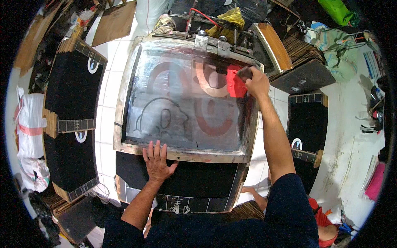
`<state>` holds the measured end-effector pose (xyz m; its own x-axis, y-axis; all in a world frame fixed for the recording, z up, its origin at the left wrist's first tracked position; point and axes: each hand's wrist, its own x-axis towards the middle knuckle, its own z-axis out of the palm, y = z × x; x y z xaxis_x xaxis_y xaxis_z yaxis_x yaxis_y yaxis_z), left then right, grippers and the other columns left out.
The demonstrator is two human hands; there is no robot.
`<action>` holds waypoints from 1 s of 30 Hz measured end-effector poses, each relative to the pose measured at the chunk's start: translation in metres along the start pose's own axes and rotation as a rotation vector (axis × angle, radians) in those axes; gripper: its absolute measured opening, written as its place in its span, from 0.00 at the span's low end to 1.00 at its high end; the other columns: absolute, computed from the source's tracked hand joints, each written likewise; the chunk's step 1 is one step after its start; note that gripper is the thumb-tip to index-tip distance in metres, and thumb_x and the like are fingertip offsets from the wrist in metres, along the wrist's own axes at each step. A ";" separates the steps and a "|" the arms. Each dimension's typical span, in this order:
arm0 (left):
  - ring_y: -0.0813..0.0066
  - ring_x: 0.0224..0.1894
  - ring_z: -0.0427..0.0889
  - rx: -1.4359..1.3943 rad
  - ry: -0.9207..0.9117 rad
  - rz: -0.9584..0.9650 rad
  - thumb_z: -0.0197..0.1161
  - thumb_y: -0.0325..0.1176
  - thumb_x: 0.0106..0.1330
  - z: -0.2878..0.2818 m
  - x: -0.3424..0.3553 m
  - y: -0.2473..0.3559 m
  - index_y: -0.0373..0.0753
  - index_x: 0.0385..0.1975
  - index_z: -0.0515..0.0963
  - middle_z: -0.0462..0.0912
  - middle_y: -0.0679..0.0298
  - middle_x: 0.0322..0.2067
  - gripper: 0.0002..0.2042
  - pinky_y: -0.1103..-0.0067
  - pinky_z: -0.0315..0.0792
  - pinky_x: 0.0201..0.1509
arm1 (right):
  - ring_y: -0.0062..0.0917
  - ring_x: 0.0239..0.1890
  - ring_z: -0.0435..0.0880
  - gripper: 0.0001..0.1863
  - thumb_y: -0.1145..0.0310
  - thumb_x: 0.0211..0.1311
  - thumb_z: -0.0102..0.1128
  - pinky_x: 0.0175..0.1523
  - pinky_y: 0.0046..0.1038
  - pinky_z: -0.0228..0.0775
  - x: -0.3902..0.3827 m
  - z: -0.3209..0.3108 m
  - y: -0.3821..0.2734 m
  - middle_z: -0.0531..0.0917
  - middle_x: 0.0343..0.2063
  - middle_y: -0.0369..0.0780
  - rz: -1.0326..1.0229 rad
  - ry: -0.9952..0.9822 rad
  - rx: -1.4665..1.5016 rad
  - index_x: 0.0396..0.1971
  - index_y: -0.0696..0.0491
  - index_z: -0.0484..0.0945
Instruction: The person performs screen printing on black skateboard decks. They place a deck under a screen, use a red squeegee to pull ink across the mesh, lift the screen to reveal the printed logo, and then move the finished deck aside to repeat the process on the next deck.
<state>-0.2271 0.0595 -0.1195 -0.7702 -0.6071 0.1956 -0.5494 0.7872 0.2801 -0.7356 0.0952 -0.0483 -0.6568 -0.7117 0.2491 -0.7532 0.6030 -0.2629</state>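
Observation:
A screen-printing frame [186,155] with a pale wooden border lies in front of me. Its grey mesh [165,89] carries curved outlines and rounded shapes. My left hand [158,163] lies with fingers spread on the near edge of the frame, holding nothing. Near the far right corner, my right hand [258,84] is closed around a small dark squeegee [245,73]. Directly left of the squeegee, a patch of bright red ink [235,84] covers part of the mesh. The squeegee's lower edge is hard to make out.
A black board [194,175] shows beneath the near side of the frame. Metal clamps [211,44] hold the frame's far edge. More black boards [68,93] stand left, and another board [308,124] stands right. Cardboard stacks [300,51] are at the far right.

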 end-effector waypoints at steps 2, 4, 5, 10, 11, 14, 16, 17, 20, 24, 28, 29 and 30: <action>0.44 0.77 0.54 0.001 0.002 -0.001 0.76 0.57 0.48 0.000 -0.001 0.000 0.41 0.69 0.64 0.63 0.53 0.72 0.48 0.45 0.42 0.78 | 0.50 0.46 0.85 0.21 0.75 0.46 0.62 0.52 0.47 0.77 0.027 0.010 0.010 0.87 0.39 0.51 -0.050 0.067 -0.082 0.45 0.54 0.83; 0.44 0.77 0.54 0.003 -0.020 -0.005 0.76 0.57 0.48 0.000 -0.001 -0.001 0.42 0.69 0.64 0.63 0.53 0.71 0.48 0.45 0.43 0.78 | 0.49 0.48 0.84 0.23 0.76 0.46 0.62 0.54 0.46 0.76 0.043 0.023 0.016 0.86 0.43 0.51 -0.156 0.071 0.003 0.48 0.55 0.81; 0.44 0.77 0.54 0.007 -0.022 0.001 0.76 0.56 0.47 -0.001 -0.001 -0.001 0.42 0.69 0.64 0.63 0.53 0.72 0.48 0.45 0.42 0.78 | 0.48 0.50 0.83 0.25 0.77 0.45 0.62 0.55 0.45 0.76 0.043 0.026 0.018 0.86 0.45 0.51 -0.152 0.030 0.023 0.49 0.55 0.80; 0.44 0.77 0.54 -0.013 -0.051 -0.001 0.76 0.56 0.47 -0.002 -0.001 -0.002 0.42 0.69 0.63 0.62 0.54 0.72 0.49 0.45 0.41 0.78 | 0.53 0.44 0.80 0.20 0.80 0.42 0.66 0.49 0.50 0.73 -0.014 0.003 0.013 0.82 0.36 0.50 -0.279 -0.077 0.039 0.41 0.55 0.76; 0.45 0.77 0.54 -0.016 -0.033 0.005 0.76 0.56 0.47 -0.001 -0.001 -0.002 0.42 0.70 0.63 0.62 0.54 0.72 0.49 0.46 0.41 0.78 | 0.52 0.45 0.81 0.21 0.81 0.43 0.66 0.49 0.50 0.74 -0.019 -0.004 0.011 0.83 0.37 0.50 -0.249 -0.127 0.049 0.41 0.55 0.77; 0.45 0.78 0.53 -0.016 -0.012 0.006 0.77 0.55 0.46 0.001 0.000 -0.001 0.42 0.70 0.63 0.61 0.54 0.73 0.50 0.46 0.40 0.79 | 0.50 0.45 0.83 0.22 0.80 0.44 0.67 0.49 0.49 0.74 -0.007 -0.017 0.010 0.86 0.41 0.49 -0.196 -0.275 0.052 0.44 0.54 0.79; 0.45 0.78 0.52 -0.007 0.002 0.011 0.78 0.54 0.45 0.002 0.000 -0.001 0.42 0.69 0.63 0.61 0.54 0.73 0.50 0.46 0.40 0.78 | 0.49 0.46 0.84 0.22 0.78 0.45 0.66 0.50 0.48 0.75 0.022 -0.008 0.011 0.86 0.41 0.49 -0.221 -0.140 0.035 0.45 0.53 0.79; 0.45 0.78 0.52 -0.005 0.000 0.004 0.78 0.54 0.45 0.002 0.000 -0.001 0.42 0.69 0.63 0.61 0.54 0.73 0.50 0.46 0.40 0.78 | 0.48 0.46 0.85 0.22 0.78 0.46 0.66 0.50 0.48 0.75 0.033 0.000 0.012 0.86 0.41 0.49 -0.191 -0.096 0.012 0.46 0.52 0.80; 0.45 0.78 0.52 -0.004 -0.021 -0.002 0.78 0.53 0.45 0.000 0.000 0.000 0.42 0.69 0.63 0.61 0.53 0.73 0.50 0.46 0.40 0.79 | 0.50 0.44 0.84 0.21 0.76 0.48 0.64 0.50 0.48 0.75 0.040 0.017 0.014 0.86 0.39 0.50 -0.204 0.042 -0.018 0.47 0.53 0.80; 0.44 0.78 0.53 -0.024 -0.056 -0.010 0.78 0.53 0.46 -0.003 0.000 -0.001 0.42 0.70 0.63 0.61 0.54 0.73 0.49 0.46 0.40 0.79 | 0.49 0.44 0.81 0.22 0.77 0.46 0.63 0.50 0.48 0.73 -0.022 0.013 0.012 0.83 0.39 0.48 -0.287 0.101 0.015 0.46 0.55 0.77; 0.45 0.78 0.53 -0.043 -0.064 -0.041 0.77 0.52 0.46 -0.003 -0.001 0.001 0.42 0.69 0.64 0.61 0.54 0.73 0.48 0.46 0.40 0.79 | 0.44 0.46 0.79 0.23 0.77 0.43 0.66 0.45 0.45 0.71 -0.073 -0.001 0.000 0.79 0.39 0.43 -0.247 -0.054 -0.028 0.45 0.53 0.76; 0.46 0.78 0.54 -0.035 -0.013 -0.008 0.77 0.51 0.47 -0.003 0.001 0.002 0.42 0.68 0.65 0.63 0.55 0.72 0.47 0.47 0.40 0.79 | 0.44 0.45 0.79 0.24 0.77 0.42 0.66 0.45 0.44 0.70 -0.078 -0.003 -0.002 0.79 0.38 0.43 -0.273 -0.026 -0.017 0.44 0.52 0.76; 0.47 0.77 0.54 -0.030 0.017 -0.001 0.77 0.51 0.47 -0.004 0.003 0.004 0.42 0.67 0.67 0.64 0.56 0.71 0.45 0.47 0.41 0.79 | 0.43 0.45 0.79 0.24 0.76 0.41 0.67 0.44 0.44 0.70 -0.079 -0.005 -0.003 0.79 0.38 0.42 -0.312 0.003 0.003 0.44 0.52 0.76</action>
<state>-0.2301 0.0599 -0.1139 -0.7637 -0.6100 0.2113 -0.5401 0.7830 0.3085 -0.6813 0.1513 -0.0630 -0.3942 -0.8611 0.3210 -0.9183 0.3546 -0.1763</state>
